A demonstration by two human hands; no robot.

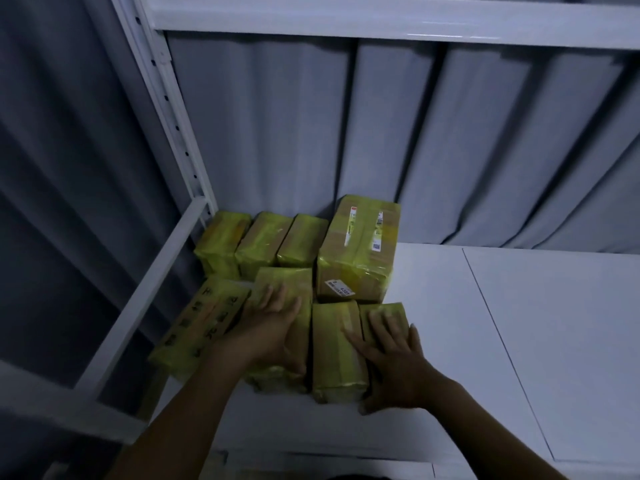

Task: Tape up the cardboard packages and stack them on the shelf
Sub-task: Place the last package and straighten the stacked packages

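Several cardboard packages wrapped in yellow tape sit on the white shelf board (519, 341) at its left end. Three small ones (263, 240) stand in a row at the back, beside a larger labelled box (358, 249). In front lie a long printed box (204, 323) at the left and three narrow packages. My left hand (273, 330) lies flat on the left narrow package (284, 282), thumb down its right side. My right hand (388, 358) rests with spread fingers across the middle package (334, 355) and the right one (384, 311).
A white slotted upright (173, 116) and a side rail (145, 299) bound the shelf on the left. Another shelf board (381, 19) runs overhead. Grey curtain (433, 140) hangs behind. The shelf board's right half is bare white surface.
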